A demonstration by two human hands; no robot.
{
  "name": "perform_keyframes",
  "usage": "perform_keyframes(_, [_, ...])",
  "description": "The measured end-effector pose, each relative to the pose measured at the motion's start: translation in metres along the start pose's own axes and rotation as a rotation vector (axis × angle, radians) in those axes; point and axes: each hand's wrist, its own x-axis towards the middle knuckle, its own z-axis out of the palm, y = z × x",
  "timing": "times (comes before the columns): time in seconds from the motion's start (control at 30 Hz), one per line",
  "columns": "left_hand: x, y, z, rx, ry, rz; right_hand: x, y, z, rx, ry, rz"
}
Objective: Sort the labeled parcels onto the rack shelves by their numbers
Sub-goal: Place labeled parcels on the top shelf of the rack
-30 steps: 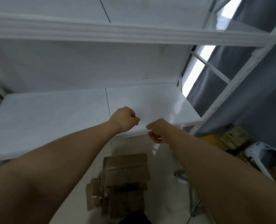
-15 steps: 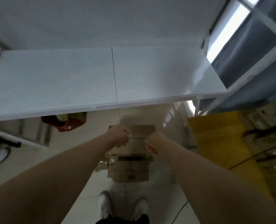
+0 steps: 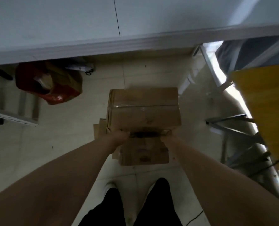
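Note:
A taped brown cardboard parcel [image 3: 143, 108] tops a stack of other parcels [image 3: 143, 154] on the tiled floor in front of my feet. My left hand [image 3: 121, 136] grips its near left corner, fingers curled under the edge. At the near right corner my right hand [image 3: 169, 135] holds it the same way; the fingertips of both hands are hidden beneath the box. No label number is readable. The white rack shelf [image 3: 86, 22] runs across the top of the view, above and beyond the stack.
A red bag [image 3: 49, 85] with packaging lies on the floor under the shelf at left. A white perforated rail [image 3: 13, 119] lies further left. Dark metal frame parts [image 3: 230, 123] and a yellow board [image 3: 266, 103] stand at right. My legs [image 3: 135, 203] are at the bottom.
My view tipped down from the shelf to the floor. Both hands dropped from the shelf's front edge to the parcel stack and took hold of the top parcel.

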Motion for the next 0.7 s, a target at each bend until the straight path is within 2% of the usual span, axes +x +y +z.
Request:
perform_keyframes(0.2, [0.054,-0.032,0.028,-0.095,-0.001,-0.053,0.046,0.032,0.027,0.183,-0.011,0.034])
perform_keyframes(0.37, [0.073,-0.048,0.036,-0.188,-0.089,-0.259,0.061,0.042,0.030,0.261,-0.060,0.173])
perform_keyframes(0.57, [0.012,-0.029,0.029,-0.279,-0.089,-0.336,-0.001,0.030,-0.008,0.262,0.001,0.316])
perform_keyframes(0.7, [-0.063,0.018,0.015,-0.237,-0.102,-0.363,-0.081,-0.011,-0.059,0.216,0.125,0.280])
